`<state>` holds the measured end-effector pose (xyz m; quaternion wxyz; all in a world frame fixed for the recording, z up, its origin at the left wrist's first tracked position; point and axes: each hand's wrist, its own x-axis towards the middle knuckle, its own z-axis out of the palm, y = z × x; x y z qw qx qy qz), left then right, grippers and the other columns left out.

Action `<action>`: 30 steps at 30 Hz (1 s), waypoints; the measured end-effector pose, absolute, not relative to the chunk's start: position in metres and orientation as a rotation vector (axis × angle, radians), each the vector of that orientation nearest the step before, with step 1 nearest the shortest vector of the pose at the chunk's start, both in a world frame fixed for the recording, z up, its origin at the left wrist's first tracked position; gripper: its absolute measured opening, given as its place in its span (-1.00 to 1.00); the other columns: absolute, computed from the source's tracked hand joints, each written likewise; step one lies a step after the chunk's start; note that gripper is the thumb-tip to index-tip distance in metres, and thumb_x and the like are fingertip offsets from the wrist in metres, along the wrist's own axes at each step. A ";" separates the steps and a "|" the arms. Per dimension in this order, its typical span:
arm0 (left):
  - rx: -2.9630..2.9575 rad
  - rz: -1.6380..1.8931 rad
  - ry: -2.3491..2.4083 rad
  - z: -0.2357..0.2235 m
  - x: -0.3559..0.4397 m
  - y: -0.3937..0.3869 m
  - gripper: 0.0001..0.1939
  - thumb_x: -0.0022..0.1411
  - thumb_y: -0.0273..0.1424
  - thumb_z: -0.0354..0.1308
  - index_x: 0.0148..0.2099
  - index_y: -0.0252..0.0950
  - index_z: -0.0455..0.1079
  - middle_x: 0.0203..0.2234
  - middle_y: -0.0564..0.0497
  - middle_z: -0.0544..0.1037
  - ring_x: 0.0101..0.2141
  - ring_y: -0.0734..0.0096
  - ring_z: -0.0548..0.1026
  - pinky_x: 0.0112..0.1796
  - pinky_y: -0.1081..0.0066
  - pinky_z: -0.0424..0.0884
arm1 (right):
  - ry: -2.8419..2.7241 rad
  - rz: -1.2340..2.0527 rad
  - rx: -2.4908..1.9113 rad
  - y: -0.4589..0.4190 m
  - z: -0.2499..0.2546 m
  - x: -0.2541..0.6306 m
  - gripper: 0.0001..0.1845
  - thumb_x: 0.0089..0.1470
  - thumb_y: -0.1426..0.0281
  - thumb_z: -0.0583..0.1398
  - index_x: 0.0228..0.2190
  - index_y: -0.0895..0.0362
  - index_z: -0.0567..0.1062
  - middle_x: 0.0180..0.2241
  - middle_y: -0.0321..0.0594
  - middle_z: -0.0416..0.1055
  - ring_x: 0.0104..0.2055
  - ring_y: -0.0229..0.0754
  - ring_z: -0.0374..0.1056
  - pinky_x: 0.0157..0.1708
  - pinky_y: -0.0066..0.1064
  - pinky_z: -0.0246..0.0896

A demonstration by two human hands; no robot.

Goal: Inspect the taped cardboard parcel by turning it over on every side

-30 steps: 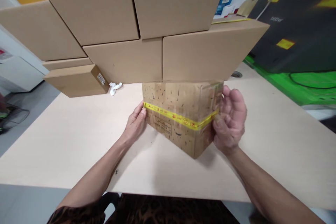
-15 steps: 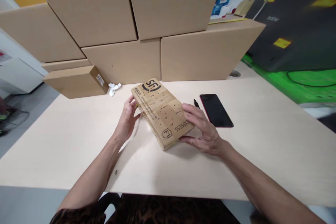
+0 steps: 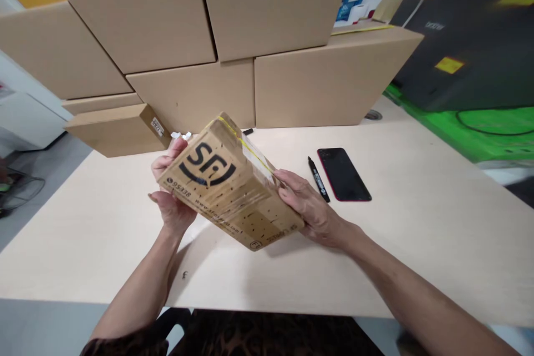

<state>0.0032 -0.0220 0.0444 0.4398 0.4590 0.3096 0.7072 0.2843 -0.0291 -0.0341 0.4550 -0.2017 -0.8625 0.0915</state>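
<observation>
I hold a small brown cardboard parcel [image 3: 227,186] with a black printed logo and a yellow tape band, tilted above the pale table [image 3: 417,245]. My left hand [image 3: 171,192] grips its left end, fingers curled round the edge. On its right side, my right hand [image 3: 311,206] holds it with fingers laid along the edge. A black marker [image 3: 319,179] and a dark phone [image 3: 343,174] lie on the table just right of my right hand.
Large plain cardboard boxes [image 3: 267,50] are stacked along the back of the table. A flat box [image 3: 114,129] sits at the back left with a crumpled white scrap [image 3: 180,136] beside it. A dark machine on a green surface [image 3: 479,67] stands to the right.
The parcel was turned over from its taped side to its logo face, laid low on the table, then lifted and tilted up toward me. Both hands shifted their grip; phone and marker became visible.
</observation>
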 end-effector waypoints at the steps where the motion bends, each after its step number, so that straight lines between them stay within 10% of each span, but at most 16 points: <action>1: 1.191 1.829 0.727 0.045 0.005 -0.023 -0.41 0.06 0.34 0.37 -0.09 0.06 0.51 0.24 0.19 0.53 0.49 0.00 0.17 0.43 0.00 0.22 | -2.148 0.241 -0.514 -0.028 -0.035 0.285 0.00 0.33 0.59 0.19 0.54 -0.28 -0.09 0.60 -0.14 -0.04 0.60 0.01 0.01 0.44 0.12 0.26; 16: 1.405 1.670 0.772 0.016 -0.001 -0.011 -0.45 0.19 0.02 0.47 0.19 0.11 0.52 0.39 0.09 0.42 0.50 -0.03 0.19 0.46 -0.01 0.17 | -1.918 0.539 -0.923 -0.031 -0.036 0.292 -0.22 0.43 0.45 0.12 0.49 -0.39 0.10 0.55 -0.18 0.08 0.59 0.07 0.04 0.46 0.24 0.16; 24: 1.465 1.495 0.838 -0.015 0.010 -0.016 0.18 0.09 0.11 0.51 0.56 0.18 -0.07 0.53 -0.14 0.12 0.49 -0.12 0.18 0.41 -0.08 0.22 | -1.775 0.680 -0.965 -0.020 -0.053 0.294 -0.13 0.35 0.22 0.28 0.50 -0.39 0.03 0.55 -0.19 0.08 0.59 0.18 0.02 0.46 0.38 0.06; 30: 1.674 1.562 0.990 -0.032 0.019 -0.031 0.38 -0.16 -0.10 0.70 0.53 -0.05 -0.06 0.44 -0.26 0.18 0.52 -0.29 0.01 0.47 -0.13 0.03 | -1.910 0.675 -0.871 -0.035 -0.052 0.275 -0.10 0.36 0.42 0.19 0.52 -0.34 -0.03 0.53 -0.12 0.10 0.58 0.09 0.06 0.45 0.22 0.20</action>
